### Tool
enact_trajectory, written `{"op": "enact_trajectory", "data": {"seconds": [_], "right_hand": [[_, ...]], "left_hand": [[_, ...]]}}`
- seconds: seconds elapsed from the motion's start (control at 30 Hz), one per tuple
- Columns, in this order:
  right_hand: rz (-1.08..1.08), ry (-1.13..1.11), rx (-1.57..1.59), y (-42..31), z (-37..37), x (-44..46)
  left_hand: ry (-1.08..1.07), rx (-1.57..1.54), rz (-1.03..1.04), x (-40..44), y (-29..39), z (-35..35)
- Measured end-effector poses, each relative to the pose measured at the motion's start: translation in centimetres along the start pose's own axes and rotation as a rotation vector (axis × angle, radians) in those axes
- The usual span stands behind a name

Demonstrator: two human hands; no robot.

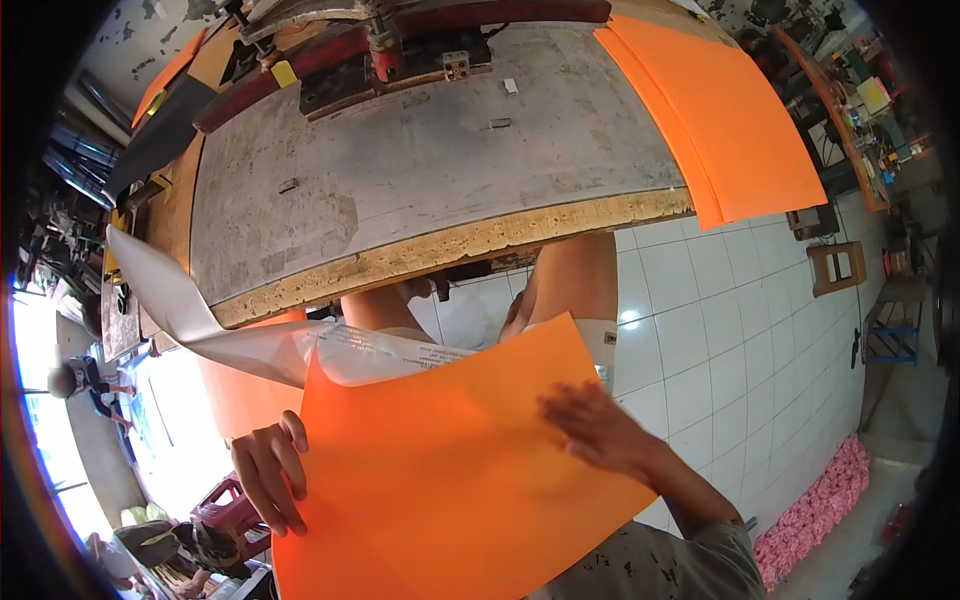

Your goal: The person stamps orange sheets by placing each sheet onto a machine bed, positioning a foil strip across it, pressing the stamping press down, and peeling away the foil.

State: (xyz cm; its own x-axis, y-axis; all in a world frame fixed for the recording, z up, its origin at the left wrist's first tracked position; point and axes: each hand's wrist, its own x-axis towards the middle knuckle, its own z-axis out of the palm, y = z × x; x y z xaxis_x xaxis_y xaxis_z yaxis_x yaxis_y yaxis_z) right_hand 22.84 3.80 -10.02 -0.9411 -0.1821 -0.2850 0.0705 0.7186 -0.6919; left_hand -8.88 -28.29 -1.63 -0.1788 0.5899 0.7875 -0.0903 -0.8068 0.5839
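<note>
A large orange sheet point(440, 470) lies across my lap and covers part of my legs. At its left edge my left hand point(270, 470) grips the sheet, thumb up and fingers curled. My right hand point(590, 425) rests flat on or just over the upper right part of the sheet, fingers spread and slightly blurred. Beyond the orange sheet, a whitish plastic film point(390, 358) with small print runs from my lap up to the left, past the table corner.
Ahead is a grey-topped table point(400, 170) with a wooden front edge and a red clamp-like fixture point(385, 55). Stacked orange sheets point(720, 120) overhang its right side. A small wooden stool point(836, 268) and pink bundle point(815, 515) are right. Another person point(90, 385) is far left.
</note>
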Motion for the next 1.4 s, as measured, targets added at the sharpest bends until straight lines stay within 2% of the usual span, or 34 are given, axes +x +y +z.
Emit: {"op": "enact_trajectory", "data": {"seconds": [0.07, 0.17, 0.27, 0.37, 0.47, 0.57, 0.67, 0.77, 0.87, 0.97, 1.0, 1.1, 1.17, 1.2, 1.23, 1.27, 1.33, 1.37, 1.4], "right_hand": [[0.257, 0.135, -0.264, 0.5, -0.5, -0.7], [0.728, 0.576, -0.441, 2.8, 0.3, -2.1], [0.341, 0.563, -0.282, 1.4, -3.6, 0.0], [-0.154, 0.154, -0.004, 0.2, -4.7, 4.7], [-0.328, -0.151, 0.109, 2.1, -0.6, 8.4], [-0.203, -0.08, -0.201, 3.2, 1.6, 9.4], [0.029, 0.052, -0.496, 0.9, -2.6, 7.4], [-0.362, -0.101, 0.315, 2.1, -6.0, 2.9], [-0.254, -0.133, 0.502, 0.1, -6.1, -1.0], [-0.067, -0.031, 0.26, 2.3, -1.7, -2.3], [-0.064, 0.148, 0.344, 2.2, -0.9, -2.2], [0.023, 0.281, 0.281, 2.1, -3.9, -3.3], [-0.027, 0.485, 0.422, 1.8, -8.5, -4.6], [-0.167, 0.652, 0.595, 2.0, -10.1, -5.0], [-0.313, 0.817, 0.767, 2.1, -11.5, -5.0], [-0.319, 0.967, 0.751, 2.1, -13.2, -4.6], [-0.215, 1.2, 0.621, -0.6, -17.9, -1.6], [-0.104, 1.28, 0.506, -2.7, -20.3, 1.1], [-0.061, 1.212, 0.491, -2.1, -22.3, 3.0]], "left_hand": [[-0.013, -0.007, 0.016, 0.1, 0.2, 0.2], [-0.025, -0.013, 0.031, 0.2, 0.3, 0.5], [-0.057, -0.026, 0.034, 0.8, 0.3, 0.6], [-0.104, -0.072, -0.003, 2.5, 0.0, 1.0], [-0.142, -0.125, -0.005, 3.3, 0.2, 1.7], [-0.167, -0.118, 0.065, 2.6, 1.0, 2.4], [-0.13, -0.067, 0.095, 1.5, 2.4, 2.5], [-0.068, 0.001, 0.108, 0.8, 4.0, 2.2], [0.037, 0.109, 0.118, -0.2, 5.6, 1.9], [0.194, 0.26, 0.133, -1.7, 7.9, 1.2], [0.264, 0.318, 0.14, -2.2, 8.7, 0.9], [0.497, 0.527, 0.132, -3.8, 10.6, 0.2], [0.661, 0.658, 0.108, -4.9, 11.4, -0.3], [0.742, 0.724, 0.076, -5.2, 11.4, -0.5], [0.815, 0.788, 0.036, -4.8, 11.1, -0.6], [0.902, 0.873, -0.051, -5.3, 10.7, -1.3], [1.041, 1.05, -0.234, -3.8, 8.8, -1.6], [0.995, 1.015, -0.4, -3.8, 8.9, -2.5], [1.022, 1.055, -0.507, -2.9, 8.0, -3.2]]}}
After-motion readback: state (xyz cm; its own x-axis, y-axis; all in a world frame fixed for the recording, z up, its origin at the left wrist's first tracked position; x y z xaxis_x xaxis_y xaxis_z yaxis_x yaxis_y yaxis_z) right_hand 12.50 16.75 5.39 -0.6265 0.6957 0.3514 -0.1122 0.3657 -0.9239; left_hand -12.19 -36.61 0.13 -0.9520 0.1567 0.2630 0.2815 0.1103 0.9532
